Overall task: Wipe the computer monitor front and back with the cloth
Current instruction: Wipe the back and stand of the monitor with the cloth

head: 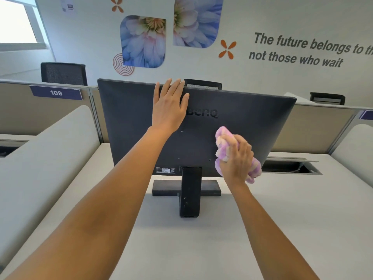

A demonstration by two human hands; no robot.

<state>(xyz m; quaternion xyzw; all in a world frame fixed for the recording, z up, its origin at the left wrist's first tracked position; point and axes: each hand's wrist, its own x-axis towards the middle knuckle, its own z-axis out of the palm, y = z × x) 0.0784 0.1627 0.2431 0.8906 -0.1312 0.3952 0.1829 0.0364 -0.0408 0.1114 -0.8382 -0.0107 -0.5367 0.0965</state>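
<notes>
Head view: left fingers (171, 87) flat on matte monitor (131, 118); right fingers (241, 147) grip fluffy cloth (224, 136).

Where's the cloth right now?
In the head view, the cloth is bunched in the right hand, against the back of the monitor at its lower right, just right of the stand.
</notes>
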